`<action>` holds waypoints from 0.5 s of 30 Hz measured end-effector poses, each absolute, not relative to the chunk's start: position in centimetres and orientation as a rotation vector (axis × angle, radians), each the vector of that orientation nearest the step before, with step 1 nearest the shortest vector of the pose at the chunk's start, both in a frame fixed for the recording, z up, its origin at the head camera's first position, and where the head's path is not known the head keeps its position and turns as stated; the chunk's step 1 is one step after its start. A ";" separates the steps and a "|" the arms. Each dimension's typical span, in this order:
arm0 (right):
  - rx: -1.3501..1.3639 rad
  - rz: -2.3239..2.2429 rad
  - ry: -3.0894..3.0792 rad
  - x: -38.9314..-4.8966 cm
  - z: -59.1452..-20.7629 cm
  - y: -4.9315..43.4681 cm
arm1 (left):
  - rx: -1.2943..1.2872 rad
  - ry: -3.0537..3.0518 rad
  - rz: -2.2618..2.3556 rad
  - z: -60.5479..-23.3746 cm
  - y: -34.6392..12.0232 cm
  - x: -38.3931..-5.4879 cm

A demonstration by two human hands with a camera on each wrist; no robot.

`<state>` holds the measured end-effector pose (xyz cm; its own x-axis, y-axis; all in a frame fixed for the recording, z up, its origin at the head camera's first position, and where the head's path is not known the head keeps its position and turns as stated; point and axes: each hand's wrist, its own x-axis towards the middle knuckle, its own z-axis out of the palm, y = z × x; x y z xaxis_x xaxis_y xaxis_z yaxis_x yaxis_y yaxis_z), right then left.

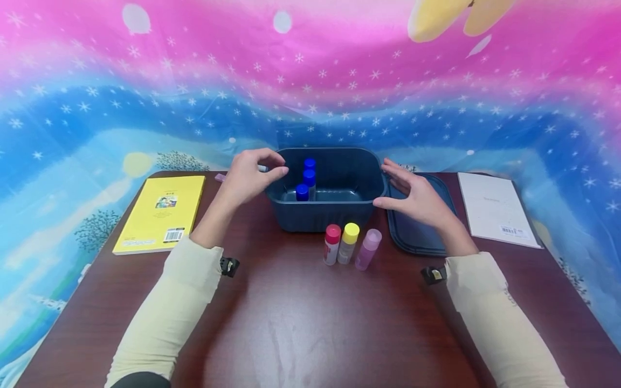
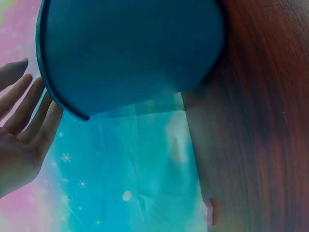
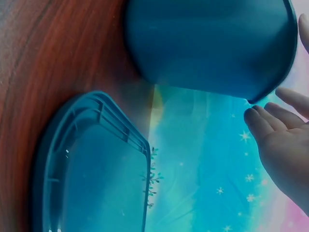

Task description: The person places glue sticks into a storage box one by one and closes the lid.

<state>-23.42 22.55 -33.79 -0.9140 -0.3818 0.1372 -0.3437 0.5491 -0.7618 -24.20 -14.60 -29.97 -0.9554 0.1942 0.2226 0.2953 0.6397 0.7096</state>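
A dark blue-grey plastic bin [image 1: 320, 216] stands upright at the back of the table, with three blue-capped sticks [image 1: 309, 177] on the left inside it. At its left end is my left hand [image 1: 246, 177], thumb and fingers apart near the rim; the left wrist view shows the fingers straight beside that edge. My right hand [image 1: 416, 195] is at the opposite end, its spread fingertips right at the rim and nothing in its grasp. Before the bin stand a red-capped stick [image 1: 331, 245], a yellow-capped stick [image 1: 347, 243] and a purple stick [image 1: 368, 249], resembling glue sticks.
The bin's dark lid [image 1: 422, 240] lies on the table, partly under my right hand. A yellow book [image 1: 160, 215] is at the left and a white book [image 1: 497, 210] at the right. Behind my left wrist shows a small pinkish object [image 1: 220, 177]. A printed cloth [image 1: 310, 81] hangs behind the table.
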 end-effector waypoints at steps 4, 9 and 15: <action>-0.661 -1.347 2.768 -23.0 -33.2 23.1 | -0.318 -2.709 -1.270 -30.4 -15.2 -24.4; -0.690 -1.355 2.816 -22.1 -32.1 23.4 | -0.235 -2.684 -1.317 -31.5 -15.9 -24.7; -0.770 -1.433 2.757 -21.0 -31.2 23.7 | -0.213 -2.656 -1.467 -32.6 -16.4 -25.0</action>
